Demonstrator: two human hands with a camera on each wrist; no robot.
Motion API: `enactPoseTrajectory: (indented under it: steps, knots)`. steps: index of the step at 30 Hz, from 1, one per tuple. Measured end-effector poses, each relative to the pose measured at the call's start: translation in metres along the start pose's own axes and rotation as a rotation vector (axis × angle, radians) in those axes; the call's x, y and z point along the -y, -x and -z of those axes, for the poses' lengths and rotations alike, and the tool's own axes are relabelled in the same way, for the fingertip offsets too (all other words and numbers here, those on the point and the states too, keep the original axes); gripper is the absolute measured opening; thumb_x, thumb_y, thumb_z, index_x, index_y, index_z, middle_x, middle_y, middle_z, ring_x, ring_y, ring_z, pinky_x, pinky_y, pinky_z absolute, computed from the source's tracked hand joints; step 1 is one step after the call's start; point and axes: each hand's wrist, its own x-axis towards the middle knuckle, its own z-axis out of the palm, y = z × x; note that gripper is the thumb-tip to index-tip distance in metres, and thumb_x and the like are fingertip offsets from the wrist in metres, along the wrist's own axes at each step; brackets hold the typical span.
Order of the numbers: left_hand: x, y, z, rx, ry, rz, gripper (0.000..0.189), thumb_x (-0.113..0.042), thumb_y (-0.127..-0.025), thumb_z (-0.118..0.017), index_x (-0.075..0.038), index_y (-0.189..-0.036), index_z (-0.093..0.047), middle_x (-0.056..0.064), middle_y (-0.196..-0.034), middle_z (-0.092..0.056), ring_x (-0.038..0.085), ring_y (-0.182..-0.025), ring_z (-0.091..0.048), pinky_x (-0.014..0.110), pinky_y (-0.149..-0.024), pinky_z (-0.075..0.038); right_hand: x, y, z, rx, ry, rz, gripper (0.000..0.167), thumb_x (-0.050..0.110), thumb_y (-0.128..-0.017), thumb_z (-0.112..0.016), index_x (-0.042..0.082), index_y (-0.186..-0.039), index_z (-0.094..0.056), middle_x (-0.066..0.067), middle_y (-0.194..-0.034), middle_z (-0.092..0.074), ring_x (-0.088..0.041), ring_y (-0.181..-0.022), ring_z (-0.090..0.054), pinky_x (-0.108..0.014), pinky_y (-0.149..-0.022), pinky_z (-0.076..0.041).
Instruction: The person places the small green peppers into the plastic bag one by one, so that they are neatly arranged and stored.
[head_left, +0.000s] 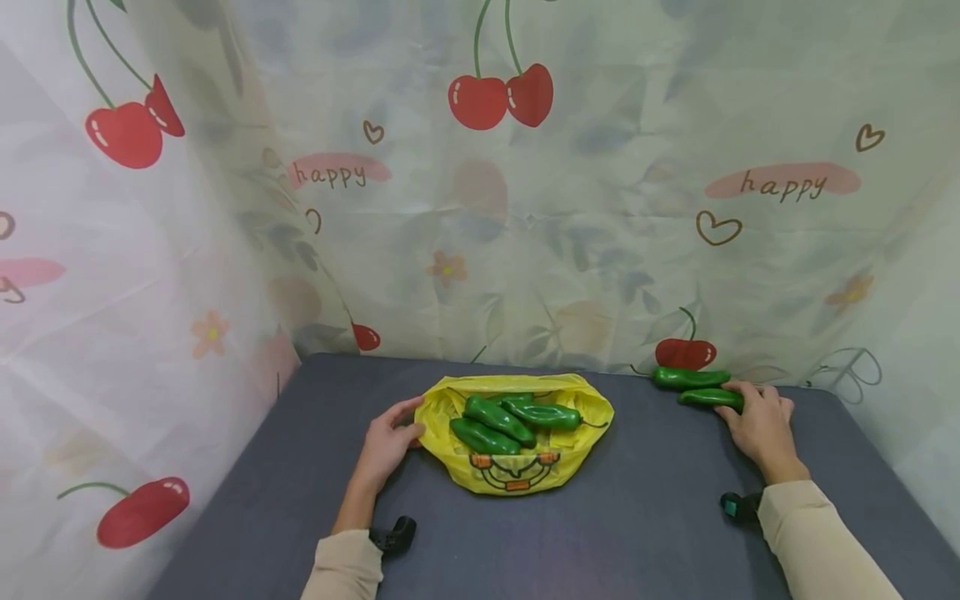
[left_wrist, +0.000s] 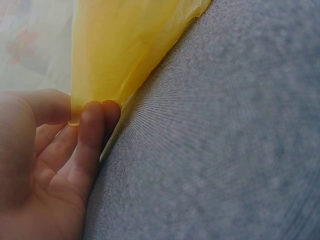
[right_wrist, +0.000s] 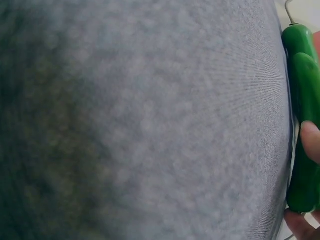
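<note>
My left hand (head_left: 392,442) pinches the left edge of a yellow plastic bag (head_left: 517,482); in the left wrist view the thumb and fingertips meet on the bag's thin film (left_wrist: 120,50). The bag's mouth faces up, and several glossy green chili peppers (head_left: 491,419) lie inside it. At the back right, my right hand (head_left: 761,425) grips the right end of a green chili pepper (head_left: 708,397). Just behind that one lies another green chili pepper (head_left: 686,378) with a thin curved stem. In the right wrist view the thumb (right_wrist: 311,142) lies against the held chili pepper (right_wrist: 306,75).
A dark grey tabletop (head_left: 570,550) extends under everything. Behind and to the left hangs a printed curtain (head_left: 540,183) with cherries and hearts. Both wrists wear black devices (head_left: 397,535) over beige sleeves (head_left: 817,533).
</note>
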Motion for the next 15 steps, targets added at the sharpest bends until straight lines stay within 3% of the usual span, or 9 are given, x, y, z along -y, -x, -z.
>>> enactPoseTrajectory:
  steps: [11, 15]
  knots:
    - [0.0073, -0.0032, -0.0018, -0.012, -0.018, 0.007, 0.048, -0.019, -0.096, -0.069, -0.021, -0.143, -0.060, 0.011, -0.150, -0.057, 0.018, -0.101, -0.072, 0.033, -0.081, -0.061, 0.0018, 0.0039, -0.0022, -0.131, -0.043, 0.002, 0.039, 0.010, -0.098, -0.066, -0.003, -0.134, -0.058, -0.035, -0.124, -0.053, -0.050, -0.117, -0.041, -0.064, -0.099, -0.022]
    - [0.0054, -0.0012, -0.0004, -0.006, -0.004, -0.001, 0.046, -0.019, -0.096, -0.068, -0.024, -0.141, -0.061, 0.009, -0.149, -0.058, 0.017, -0.101, -0.072, 0.031, -0.081, -0.061, 0.0076, 0.0031, 0.0008, -0.168, -0.059, 0.026, 0.039, 0.007, -0.097, -0.066, -0.004, -0.134, -0.059, -0.035, -0.123, -0.054, -0.049, -0.114, -0.043, -0.064, -0.097, -0.023]
